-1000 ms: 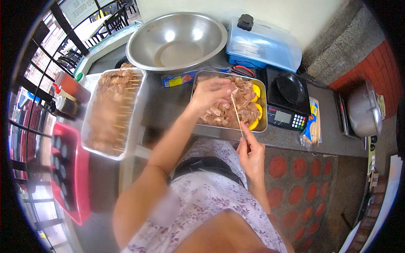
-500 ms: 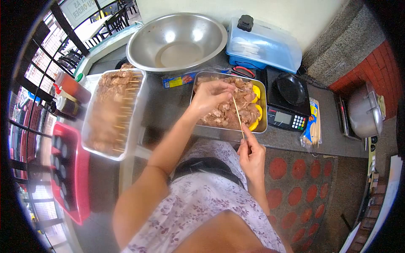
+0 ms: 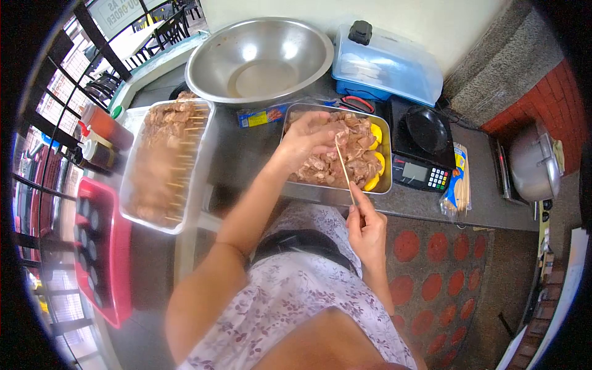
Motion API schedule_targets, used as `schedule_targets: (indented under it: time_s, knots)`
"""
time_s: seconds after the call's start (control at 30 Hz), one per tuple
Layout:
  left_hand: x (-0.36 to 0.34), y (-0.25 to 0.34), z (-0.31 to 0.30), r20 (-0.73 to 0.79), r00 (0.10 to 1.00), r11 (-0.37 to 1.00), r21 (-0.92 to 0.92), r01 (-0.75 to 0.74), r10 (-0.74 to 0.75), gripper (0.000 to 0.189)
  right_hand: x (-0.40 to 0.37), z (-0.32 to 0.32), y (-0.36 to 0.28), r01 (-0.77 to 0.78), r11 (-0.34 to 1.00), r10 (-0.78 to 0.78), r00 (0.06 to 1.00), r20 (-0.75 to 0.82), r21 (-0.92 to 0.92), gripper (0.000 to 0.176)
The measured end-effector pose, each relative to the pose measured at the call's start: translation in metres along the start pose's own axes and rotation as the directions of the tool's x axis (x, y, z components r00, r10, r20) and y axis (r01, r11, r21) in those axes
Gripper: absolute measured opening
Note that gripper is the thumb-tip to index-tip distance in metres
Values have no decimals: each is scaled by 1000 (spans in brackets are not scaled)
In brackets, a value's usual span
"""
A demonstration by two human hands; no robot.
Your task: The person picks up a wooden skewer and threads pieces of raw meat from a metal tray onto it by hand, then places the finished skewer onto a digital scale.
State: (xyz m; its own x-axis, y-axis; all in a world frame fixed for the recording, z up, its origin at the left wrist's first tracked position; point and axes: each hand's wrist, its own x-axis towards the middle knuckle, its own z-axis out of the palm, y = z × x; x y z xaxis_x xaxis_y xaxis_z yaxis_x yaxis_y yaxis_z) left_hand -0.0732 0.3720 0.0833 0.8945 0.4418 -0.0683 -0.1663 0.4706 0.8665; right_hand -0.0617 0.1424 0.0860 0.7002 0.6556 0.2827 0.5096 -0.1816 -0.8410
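Observation:
My right hand (image 3: pixel 367 227) is closed on a thin wooden skewer (image 3: pixel 343 165), which slants up and left over a metal tray (image 3: pixel 386 179) of raw sliced meat (image 3: pixel 327 169). At the skewer's upper tip, my left hand (image 3: pixel 306 140) has its fingers bent around a small piece of meat; its finger contact is partly blurred. Yellow pieces (image 3: pixel 375 159) lie along the tray's right side. To the left, a white tray (image 3: pixel 208 139) holds several rows of skewered meat (image 3: pixel 161 160), their stick ends pointing right.
Behind stand a large steel bowl (image 3: pixel 259 61) and a blue lidded box (image 3: pixel 388 68). Right of the meat tray are a scale (image 3: pixel 419 172), a skewer pack (image 3: pixel 456 185) and a pot (image 3: pixel 535 161). Sauce bottles (image 3: pixel 105 126) and a pink basket (image 3: pixel 114 253) stand left.
The fingers of my left hand have spread slightly and shifted a little left at the skewer's tip. My right hand still holds the skewer in nearly the same place.

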Motion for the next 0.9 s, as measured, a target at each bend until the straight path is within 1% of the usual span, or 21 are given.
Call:
schedule_targets:
  time_s: [0.03, 0.07, 0.13, 0.17, 0.23, 0.37, 0.43, 0.57, 0.63, 0.77, 0.83, 0.9]
  knots:
    - [1, -3, -2, 3, 999, 999, 6, -45, 45, 45, -1, 1, 2, 10, 1000, -10, 1000, 5, -8, 43]
    - [2, -6, -4, 1, 999, 999, 6, -45, 45, 45, -2, 1, 3, 20, 1000, -20, 1000, 9, -16, 43]
    - [4, -7, -4, -29, 997, 996, -51, -75, 73, 46, -2, 1, 3, 20, 1000, -20, 1000, 23, -19, 43]
    - [4, -7, -4, -30, 997, 996, -51, -75, 73, 46, -2, 2, 4, 21, 1000, -20, 999, 36, -21, 43]
    - [3, -8, -3, -81, 994, 997, -17, -75, 74, 45, -1, 3, 4, 21, 999, -19, 999, 44, -40, 43]
    - [-1, -8, 6, -88, 993, 997, -23, -80, 77, 47, 0, 7, 6, 26, 997, -23, 998, 51, -68, 43]
    - [-2, -9, 8, -114, 989, 994, -53, -98, 92, 45, 1, 8, 7, 24, 996, -20, 998, 52, -83, 43]
    - [-3, -10, 13, -137, 986, 994, -25, -102, 98, 43, 1, 10, 8, -6, 997, 10, 999, 52, -81, 43]
    - [-3, -12, 13, -130, 984, 988, -78, -132, 121, 43, 2, 11, 9, -8, 997, 12, 999, 53, -76, 43]
    - [-3, -14, 13, -145, 981, 986, -89, -144, 130, 41, 2, 12, 8, -28, 997, 31, 998, 52, -66, 42]
    - [-2, -16, 14, -153, 979, 978, -138, -158, 136, 36, 3, 13, 9, -25, 997, 29, 999, 46, -71, 42]
    - [-1, -19, 14, -150, 980, 977, -145, -155, 133, 34, 4, 15, 9, -23, 997, 26, 999, 40, -75, 41]
